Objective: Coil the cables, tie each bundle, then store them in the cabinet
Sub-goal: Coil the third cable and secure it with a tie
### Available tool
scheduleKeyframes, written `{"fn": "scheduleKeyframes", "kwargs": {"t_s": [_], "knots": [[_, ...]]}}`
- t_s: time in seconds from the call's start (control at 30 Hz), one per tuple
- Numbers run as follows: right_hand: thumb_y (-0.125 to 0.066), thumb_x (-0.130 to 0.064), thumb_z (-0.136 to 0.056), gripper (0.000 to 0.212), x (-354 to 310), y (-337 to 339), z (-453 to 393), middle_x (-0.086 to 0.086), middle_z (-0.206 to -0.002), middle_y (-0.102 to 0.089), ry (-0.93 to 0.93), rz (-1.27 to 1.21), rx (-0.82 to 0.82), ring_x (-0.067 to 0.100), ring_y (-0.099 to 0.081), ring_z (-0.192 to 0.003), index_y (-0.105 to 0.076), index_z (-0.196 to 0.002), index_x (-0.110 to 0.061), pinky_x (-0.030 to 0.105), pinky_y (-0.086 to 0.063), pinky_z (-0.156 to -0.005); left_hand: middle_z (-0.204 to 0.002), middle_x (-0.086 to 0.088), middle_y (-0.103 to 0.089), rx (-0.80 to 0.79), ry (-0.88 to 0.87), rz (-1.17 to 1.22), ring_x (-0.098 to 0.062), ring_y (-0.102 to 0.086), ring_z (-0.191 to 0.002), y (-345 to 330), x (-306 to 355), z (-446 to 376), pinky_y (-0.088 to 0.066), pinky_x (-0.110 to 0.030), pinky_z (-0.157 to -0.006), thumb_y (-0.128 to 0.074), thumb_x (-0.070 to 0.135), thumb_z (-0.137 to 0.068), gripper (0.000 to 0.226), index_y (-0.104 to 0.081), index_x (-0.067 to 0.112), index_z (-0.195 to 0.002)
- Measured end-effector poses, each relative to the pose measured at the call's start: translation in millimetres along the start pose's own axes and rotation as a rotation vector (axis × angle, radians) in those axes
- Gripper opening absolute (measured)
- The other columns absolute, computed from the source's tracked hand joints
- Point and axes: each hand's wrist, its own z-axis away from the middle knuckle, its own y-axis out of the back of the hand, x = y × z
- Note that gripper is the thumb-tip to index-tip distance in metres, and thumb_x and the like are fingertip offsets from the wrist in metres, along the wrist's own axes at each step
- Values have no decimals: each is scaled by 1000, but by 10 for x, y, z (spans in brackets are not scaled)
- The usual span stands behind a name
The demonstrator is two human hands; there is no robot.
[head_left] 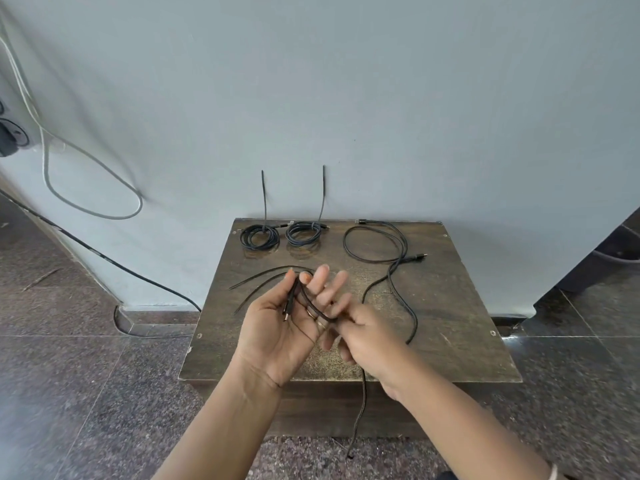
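Over the table, coiling begins: left hand, fingers spread, thumb-pins the cable; right hand pinches it, next wrapping loops.

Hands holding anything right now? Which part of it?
Yes, one black cable. Left hand holds it near its plug end, the strand looped over the open palm; right hand pinches the run further along.

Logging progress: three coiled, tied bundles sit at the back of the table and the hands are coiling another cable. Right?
Not quite. The head view shows two tied bundles at the back of the table, not three; the third cable there lies loose. The left hand and right hand are coiling another cable.
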Motion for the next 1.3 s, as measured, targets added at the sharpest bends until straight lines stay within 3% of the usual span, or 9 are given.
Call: {"fn": "scheduleKeyframes", "kwargs": {"t_s": [0.17,0.27,0.4,0.53,0.7,0.83,0.93,1.13,1.3], "knots": [[-44,-35,-100,23,-55,11,54,-11,-58,-57,33,171,-197,10,-44,-56,-65,-106,-26,20,-34,-52,-119,-18,-66,34,-155,-210,-28,-56,-122,56,121,-35,-42,-42,-105,-46,27,-92,33,-67,6,-77],[-51,-41,-96,25,-109,102,55,-12,-54,-53,73,228,-195,6,-43,-50,-68,-101,-24,21,-32,-51,-111,-20,-68,16,-245,-611,-24,-57,-121,68,131,-30,-43,-30,-96,-44,26,-93,28,-59,2,-90],[-61,-40,-89,25,-143,273,54,-12,-50,-45,96,74,-149,11,-37,-50,-71,-84,-18,23,-27,-52,-103,-4,-73,42,-285,-1172,-16,-64,-107,88,89,-11,-44,-31,-94,-43,28,-96,33,-61,1,-96],[-63,-41,-82,32,-181,428,50,-11,-47,-42,135,-128,-62,1,-33,-42,-69,-75,-11,12,-28,-43,-75,0,-72,-32,-174,-1332,-6,-61,-72,53,55,17,-43,-18,-71,-39,25,-101,32,-66,14,-89],[-67,-43,-81,30,-130,486,12,-6,-48,-34,144,-172,4,7,-25,-44,-68,-69,-15,17,-22,-42,-41,-8,-44,-50,124,-1030,-38,-69,-91,76,46,33,-48,-39,-90,-36,29,-99,40,-64,4,-85],[-67,-45,-77,26,-78,439,-36,-9,-49,-39,159,-206,44,5,-31,-44,-70,-72,-20,16,-26,-44,-35,1,-34,-84,240,-649,-33,-72,-79,17,78,48,-54,-43,-83,-37,30,-93,42,-67,5,-79],[-57,-39,-90,22,-30,363,-70,-12,-57,-51,213,-116,79,0,-36,-45,-69,-81,-23,14,-28,-45,-35,2,-37,-90,182,-393,-30,-72,-76,2,96,51,-55,-47,-81,-36,27,-94,43,-68,2,-78],[-42,-29,-101,32,11,177,-56,-13,-61,-61,217,366,-14,2,-44,-46,-59,-82,-49,19,-35,-50,-62,-8,-61,-19,-38,-101,-34,-63,-109,5,155,7,-52,-54,-88,-42,24,-91,37,-65,4,-71],[-41,-32,-102,24,-2,86,-14,-10,-57,-59,159,401,-201,0,-42,-39,-64,-111,-32,11,-32,-44,-107,-16,-68,87,-136,-189,-30,-55,-122,68,168,-40,-39,-43,-107,-47,25,-89,30,-66,7,-74]]}}
